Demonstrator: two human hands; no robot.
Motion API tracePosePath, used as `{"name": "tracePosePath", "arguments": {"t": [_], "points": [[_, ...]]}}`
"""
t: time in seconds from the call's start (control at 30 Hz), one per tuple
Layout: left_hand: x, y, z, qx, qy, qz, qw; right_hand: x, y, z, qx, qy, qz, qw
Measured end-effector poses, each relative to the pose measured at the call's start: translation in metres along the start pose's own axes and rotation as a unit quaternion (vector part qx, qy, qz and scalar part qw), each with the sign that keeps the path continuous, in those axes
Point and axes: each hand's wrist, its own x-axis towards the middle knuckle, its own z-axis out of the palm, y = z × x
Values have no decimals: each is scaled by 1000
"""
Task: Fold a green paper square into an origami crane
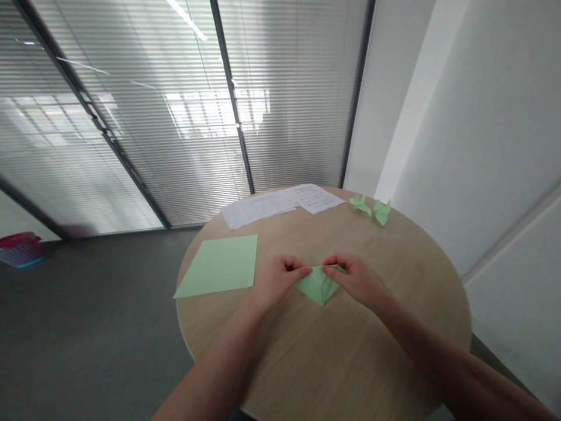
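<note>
A partly folded green paper (319, 285) lies on the round wooden table (333, 351), pointed toward me. My left hand (278, 276) pinches its upper left edge with fingers curled. At the upper right edge, my right hand (356, 275) pinches the same paper. Both hands meet near the paper's top middle. A flat square green sheet (219, 266) lies to the left of my left hand.
Two small folded green paper figures (371, 208) sit at the table's far right edge. White printed sheets (280, 203) lie at the far edge. Glass walls with blinds stand behind, a white wall to the right. A red and blue basket (20, 248) is on the floor at left.
</note>
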Motion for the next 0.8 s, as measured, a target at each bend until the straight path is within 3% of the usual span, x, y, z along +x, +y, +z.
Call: {"name": "tracePosePath", "arguments": {"t": [0.23, 0.37, 0.63, 0.8], "points": [[3, -3, 0, -31, 3, 4, 1000, 1, 5, -4, 78, -7, 60, 995], [2, -4, 1, -15, 7, 38, 999, 3, 6, -6, 86, -11, 62, 994], [4, -7, -2, 34, 72, 77, 994, 3, 4, -3, 155, -23, 111, 981], [7, -11, -2, 24, 54, 64, 996, 5, 9, -6, 132, 3, 92, 987]]}}
